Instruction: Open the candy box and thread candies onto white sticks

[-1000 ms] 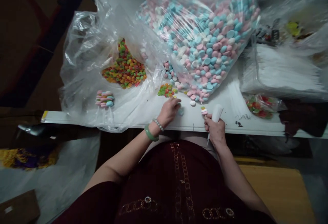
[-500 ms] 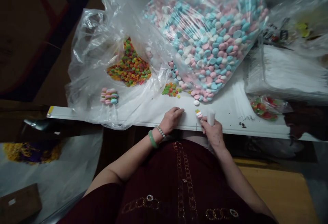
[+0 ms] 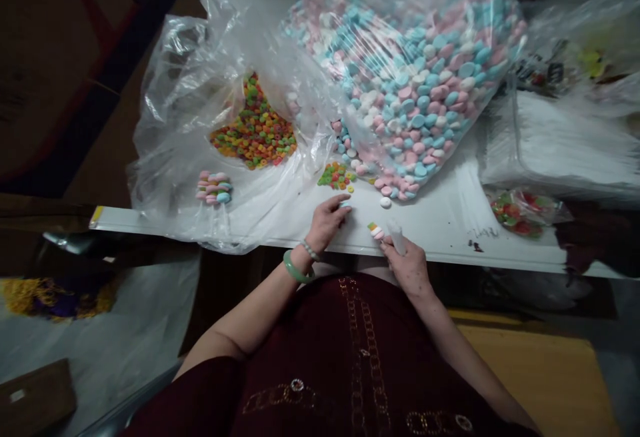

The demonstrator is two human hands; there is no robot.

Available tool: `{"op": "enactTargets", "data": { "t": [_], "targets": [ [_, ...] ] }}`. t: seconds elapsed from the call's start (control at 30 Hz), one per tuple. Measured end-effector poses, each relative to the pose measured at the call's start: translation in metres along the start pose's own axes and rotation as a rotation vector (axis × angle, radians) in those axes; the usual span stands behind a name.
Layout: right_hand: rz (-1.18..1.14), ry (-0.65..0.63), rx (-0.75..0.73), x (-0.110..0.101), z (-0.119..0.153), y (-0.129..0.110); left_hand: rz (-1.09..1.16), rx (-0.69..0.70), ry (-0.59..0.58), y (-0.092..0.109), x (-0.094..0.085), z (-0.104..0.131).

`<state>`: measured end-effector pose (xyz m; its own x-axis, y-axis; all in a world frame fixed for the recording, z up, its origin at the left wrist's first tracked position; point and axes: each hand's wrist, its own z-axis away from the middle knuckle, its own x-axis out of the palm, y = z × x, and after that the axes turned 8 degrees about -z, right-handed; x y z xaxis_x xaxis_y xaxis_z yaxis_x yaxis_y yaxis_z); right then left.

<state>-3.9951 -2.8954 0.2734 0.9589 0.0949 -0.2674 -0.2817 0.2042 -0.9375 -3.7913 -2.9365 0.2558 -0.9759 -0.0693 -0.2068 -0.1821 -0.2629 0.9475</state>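
Note:
My left hand, with a beaded bracelet and a green bangle at its wrist, is closed just over the table's front part. A small pale-blue candy is pinched between its fingertips. To the right, my right hand grips a short candy stack in green, orange, white and pink from below. Something white and translucent, like a bunch of thin sticks, juts up from the same hand. A loose white candy lies beyond my hands, beside small ring-shaped candies.
A big clear bag of pink, blue and white candies fills the back. Left of it, an opened bag holds colourful candy rings. Several finished-looking candy stacks lie at left. White sticks and a bag of red-green candies are at right.
My left hand has shifted slightly left and away from me, and a pale-blue candy now shows in its fingers. My right hand has moved left with the candy stack, which tilts more leftward.

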Motion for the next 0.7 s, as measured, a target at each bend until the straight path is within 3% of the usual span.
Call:
{"op": "enactTargets", "data": {
  "t": [0.1, 0.2, 0.47, 0.7],
  "targets": [
    [0.131, -0.031, -0.197, 0.008, 0.005, -0.005, 0.543, -0.289, -0.115, 0.015, -0.007, 0.001],
    [0.208, -0.038, -0.268, 0.015, 0.004, -0.005, 0.751, -0.393, -0.153, 0.023, -0.010, 0.006],
    [0.259, -0.053, -0.271, 0.017, 0.001, 0.001, 0.795, -0.383, -0.130, 0.015, 0.002, 0.012],
    [0.309, -0.048, -0.194, 0.023, -0.002, -0.001, 0.550, -0.229, 0.019, 0.006, 0.020, 0.021]
  ]
}}
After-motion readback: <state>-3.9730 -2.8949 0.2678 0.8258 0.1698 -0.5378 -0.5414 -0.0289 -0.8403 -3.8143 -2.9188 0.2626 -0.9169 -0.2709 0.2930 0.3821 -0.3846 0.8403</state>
